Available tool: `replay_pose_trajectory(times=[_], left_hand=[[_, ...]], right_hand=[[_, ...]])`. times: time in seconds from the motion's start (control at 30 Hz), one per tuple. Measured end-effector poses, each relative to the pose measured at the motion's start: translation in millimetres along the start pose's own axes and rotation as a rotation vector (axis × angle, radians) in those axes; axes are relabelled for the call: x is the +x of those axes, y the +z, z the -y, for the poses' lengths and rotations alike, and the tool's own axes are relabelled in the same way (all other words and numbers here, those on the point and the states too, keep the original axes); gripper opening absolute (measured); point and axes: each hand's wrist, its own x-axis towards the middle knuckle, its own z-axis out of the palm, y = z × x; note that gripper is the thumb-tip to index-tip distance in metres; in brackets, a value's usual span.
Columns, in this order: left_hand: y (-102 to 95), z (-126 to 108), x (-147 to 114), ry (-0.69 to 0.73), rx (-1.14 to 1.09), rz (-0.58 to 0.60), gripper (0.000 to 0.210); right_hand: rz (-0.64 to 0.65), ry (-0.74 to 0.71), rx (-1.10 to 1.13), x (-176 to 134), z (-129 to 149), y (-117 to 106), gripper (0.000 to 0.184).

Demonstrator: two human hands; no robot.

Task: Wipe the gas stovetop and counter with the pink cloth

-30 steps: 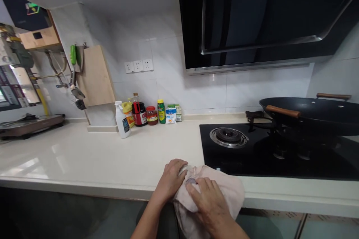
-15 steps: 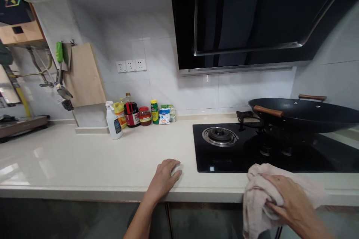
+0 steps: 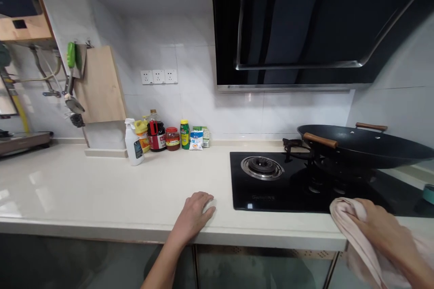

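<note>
A pale pink cloth point(image 3: 368, 253) is bunched under my right hand point(image 3: 383, 230), whose fingers are closed round it at the front edge of the black gas hob point(image 3: 288, 201). Part of the cloth hangs down over the counter edge. My left hand point(image 3: 193, 216) rests on the white countertop point(image 3: 101, 194), left of the hob, fingers stretched out and holding nothing. Behind my right hand, a large black wok point(image 3: 366, 146) with wooden handles sits on the right burner. The left burner point(image 3: 262, 167) is bare.
Along the back wall stand a white spray bottle point(image 3: 134, 144), a yellow bottle point(image 3: 142, 135), a dark sauce bottle point(image 3: 156, 137), a red-lidded jar point(image 3: 172, 140), a green bottle point(image 3: 185, 135) and a white packet point(image 3: 196, 140). A range hood point(image 3: 291, 27) overhangs the hob. A cutting board point(image 3: 101, 86) hangs at left.
My right hand has moved right along the hob's front edge with the cloth. My left hand stays on the counter. The view has shifted slightly, and a teal object shows at the right edge.
</note>
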Motion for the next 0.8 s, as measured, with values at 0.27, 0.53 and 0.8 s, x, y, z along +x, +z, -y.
replay_pose_trajectory(times=[0.27, 0.53, 0.8], left_hand=[[-0.7, -3, -1, -0.002, 0.037, 0.021, 0.028], [1.2, -1, -3, 0.022, 0.013, -0.012, 0.028], [4.2, 2, -5, 0.045, -0.015, -0.028, 0.029]], right_hand=[[0.18, -0.315, 0.036, -23, 147, 5, 0.041], [0.314, -0.533, 0.152, -19, 252, 30, 0.037], [0.464, -0.757, 0.327, -28, 324, 31, 0.034]])
